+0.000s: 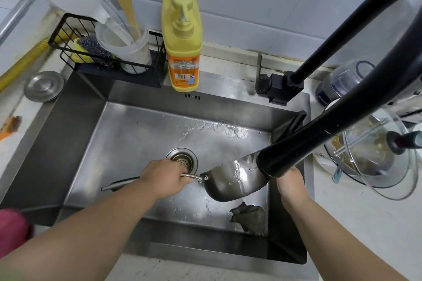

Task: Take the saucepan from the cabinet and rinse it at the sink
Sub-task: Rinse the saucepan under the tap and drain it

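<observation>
The saucepan (235,180) is out of the cabinet and held over the sink (75,143), low in the basin toward five o'clock of the drain (182,161). Its long axis runs roughly nine to three: handle pointing to nine, bowl at three, tilted with the open mouth turned up toward the tap head (287,162) that hangs at its two o'clock rim. The left hand (166,178) is closed around the handle close to the bowl and carries the pan. The right hand (290,181) sits at the bowl's three o'clock side, largely hidden behind the tap head; whether it grips the rim or merely steadies it cannot be told. No stream is visible from the tap, though the basin floor and the pan's inside are wet. Judgement: rinsing is under way or about to begin; the left hand governs tilt, so any swirl or emptying turns on rotating that handle. A cloth (249,215) lies at six o'clock beneath the pan.
</observation>
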